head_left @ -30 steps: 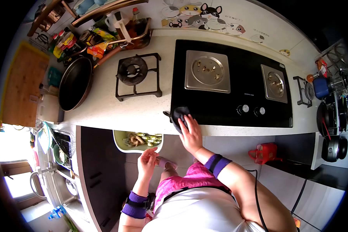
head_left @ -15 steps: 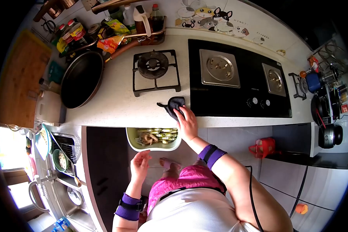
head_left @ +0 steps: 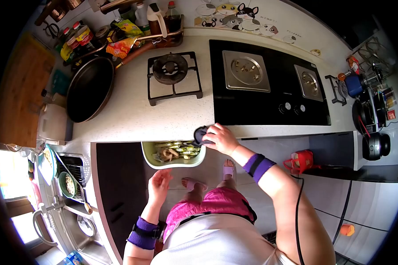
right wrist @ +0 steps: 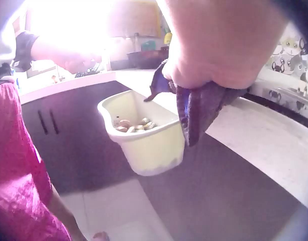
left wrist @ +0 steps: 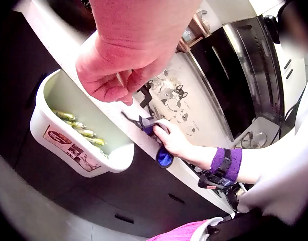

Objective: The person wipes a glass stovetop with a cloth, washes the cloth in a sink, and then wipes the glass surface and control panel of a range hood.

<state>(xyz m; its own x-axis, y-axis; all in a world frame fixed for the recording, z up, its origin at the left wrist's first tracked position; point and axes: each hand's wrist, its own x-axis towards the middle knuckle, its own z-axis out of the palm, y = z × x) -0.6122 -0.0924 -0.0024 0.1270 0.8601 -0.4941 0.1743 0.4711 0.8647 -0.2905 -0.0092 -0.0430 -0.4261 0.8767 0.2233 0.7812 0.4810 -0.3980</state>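
The right hand [head_left: 222, 138] holds a dark cloth [head_left: 201, 135] at the counter [head_left: 163, 126] edge, near the bin [head_left: 174, 165]

We can read no words, brands or numbers: the label [left wrist: 70, 147] on the bin [left wrist: 42, 118] is too blurred for us, the lettering [head_left: 288, 93] on the black hob [head_left: 256, 108] and beside the cartoon animals [head_left: 247, 18] on the wall [head_left: 282, 17] too small, and the bottle labels [head_left: 83, 35] and packet [head_left: 120, 47] print too unclear

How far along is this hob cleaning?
Looks done: the grates are off the hob, set on the counter.
In hand: the right hand grips a dark cloth at the counter's front edge, by the bin.
Probably left: clearing loose bits from both steel plates, then refitting the grates.
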